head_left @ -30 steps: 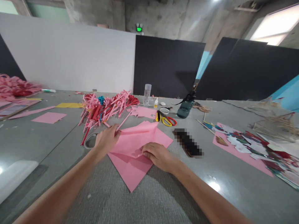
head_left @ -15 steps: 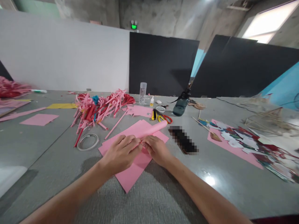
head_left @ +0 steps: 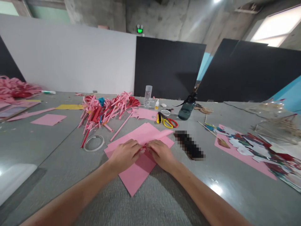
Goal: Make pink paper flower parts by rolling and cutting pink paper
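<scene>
Pink paper sheets (head_left: pixel 134 179) lie in a fanned stack on the grey table in front of me. The top sheet (head_left: pixel 164 134) is curled along its right part. My left hand (head_left: pixel 125 153) pinches the paper near the middle of the stack, its fingers bent. My right hand (head_left: pixel 161 153) is closed on the same paper just beside it, and the fingertips of both hands nearly meet. The edge between the fingertips is mostly hidden.
A tape roll (head_left: pixel 94 143) is left of the sheets, with a pile of pink and red strips (head_left: pixel 105 108) behind. Scissors (head_left: pixel 169 123), a dark bottle (head_left: pixel 187 108) and a pixelated dark object (head_left: pixel 189 145) are to the right. Paper scraps (head_left: pixel 249 150) lie far right.
The camera view has shifted, so things appear further right. The rolled part of the top sheet now looks flatter and more open. Both hands remain closed on the paper.
</scene>
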The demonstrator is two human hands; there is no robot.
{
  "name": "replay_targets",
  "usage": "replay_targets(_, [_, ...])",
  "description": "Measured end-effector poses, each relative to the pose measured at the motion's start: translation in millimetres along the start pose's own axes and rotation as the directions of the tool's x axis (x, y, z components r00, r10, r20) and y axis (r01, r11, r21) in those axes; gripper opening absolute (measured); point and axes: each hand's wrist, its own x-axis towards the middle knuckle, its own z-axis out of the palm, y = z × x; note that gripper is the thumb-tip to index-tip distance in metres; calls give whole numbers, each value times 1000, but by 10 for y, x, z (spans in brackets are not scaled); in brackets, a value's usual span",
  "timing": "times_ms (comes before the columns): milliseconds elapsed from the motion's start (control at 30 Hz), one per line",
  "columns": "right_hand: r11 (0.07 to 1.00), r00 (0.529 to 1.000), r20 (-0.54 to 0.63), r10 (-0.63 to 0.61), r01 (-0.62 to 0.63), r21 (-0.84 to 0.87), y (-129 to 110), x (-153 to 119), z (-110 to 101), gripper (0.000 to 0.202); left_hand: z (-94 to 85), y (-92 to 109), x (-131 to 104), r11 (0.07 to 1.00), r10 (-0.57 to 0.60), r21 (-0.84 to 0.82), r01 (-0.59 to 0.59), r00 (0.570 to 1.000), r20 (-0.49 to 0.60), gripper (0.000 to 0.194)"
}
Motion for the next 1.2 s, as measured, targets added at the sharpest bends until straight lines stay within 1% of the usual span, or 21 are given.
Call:
replay_targets(133, [998, 999, 3, -49, 49, 24, -7, 3, 31, 15, -20, 87, 8, 999, -37, 1, 37, 998, 43, 21])
replay_targets(233, [997, 998, 8, -60, 60, 42, -16, 14, 33, 13, -25, 116, 21, 999, -44, 27, 42, 996, 73, 20])
replay_targets(433, [998, 999, 45, -23, 20, 61, -16, 5, 24, 17, -33, 118, 35, 994, -34, 107, 20, 991, 128, 20])
replay_targets(567, [999, 997, 77, 1, -3, 34, -57, 12, 37, 17, -29, 110, 37, 990, -26, 141, 1, 984, 174, 20])
replay_targets(633, [1000, 997, 83, 3, -3, -2, -41, 28, -27, 17, -20, 100, 35, 989, -27, 147, -2, 980, 195, 19])
replay_targets(667, [999, 997, 68, 23, -21, -33, -6, 34, -93, 17, -12, 93, 33, 989, -26, 149, -5, 978, 206, 19])
replay_targets(700, [996, 997, 33, 68, -66, -68, 53, 34, -182, 17, -3, 83, 30, 988, -25, 154, -9, 976, 218, 20])
replay_targets(733, [981, 987, -34, 157, -160, -112, 138, 26, -292, 17, 8, 71, 27, 987, -27, 162, -11, 973, 228, 20])
replay_targets(767, [943, 952, -138, 274, -294, -155, 246, 5, -413, 17, 20, 58, 24, 985, -30, 172, -11, 971, 237, 20])
replay_targets(800, [888, 898, -226, 377, -420, -190, 374, -30, -539, 17, 32, 45, 21, 983, -36, 184, -10, 969, 244, 21])
replay_targets(833, [817, 841, -276, 465, -528, -232, 514, -78, -658, 20, 43, 33, 19, 980, -44, 197, -6, 968, 247, 21])
replay_targets(867, [732, 785, -282, 551, -617, -289, 658, -137, -763, 28, 52, 23, 18, 978, -54, 208, 1, 967, 248, 21])
replay_targets(900, [635, 717, -263, 645, -695, -338, 799, -202, -848, 39, 57, 16, 17, 976, -60, 217, 5, 967, 248, 20])
replay_targets(933, [556, 650, -218, 728, -746, -366, 931, -267, -912, 51, 58, 11, 17, 974, -62, 225, 5, 966, 249, 20])
replay_targets(967, [510, 601, -186, 777, -775, -374, 1049, -327, -954, 57, 54, 9, 16, 973, -62, 232, 2, 966, 253, 19])
replay_targets(1033, [488, 575, -154, 803, -783, -385, 1238, -420, -991, 59, 32, 7, 13, 970, -59, 243, -4, 966, 253, 18])
replay_targets(1067, [457, 554, -170, 815, -795, -399, 1308, -452, -995, 56, 17, 5, 10, 969, -60, 248, -5, 966, 251, 18])
replay_targets(1100, [419, 527, -209, 824, -814, -403, 1365, -475, -996, 54, 0, 2, 6, 967, -63, 253, -1, 968, 244, 18])
replay_targets(1133, [390, 510, -254, 822, -828, -402, 1411, -493, -997, 51, -16, -4, 3, 966, -68, 257, 7, 970, 233, 18])
replay_targets(1200, [375, 501, -290, 815, -839, -395, 1478, -520, -1002, 47, -42, -18, -2, 965, -72, 261, 14, 974, 216, 19])
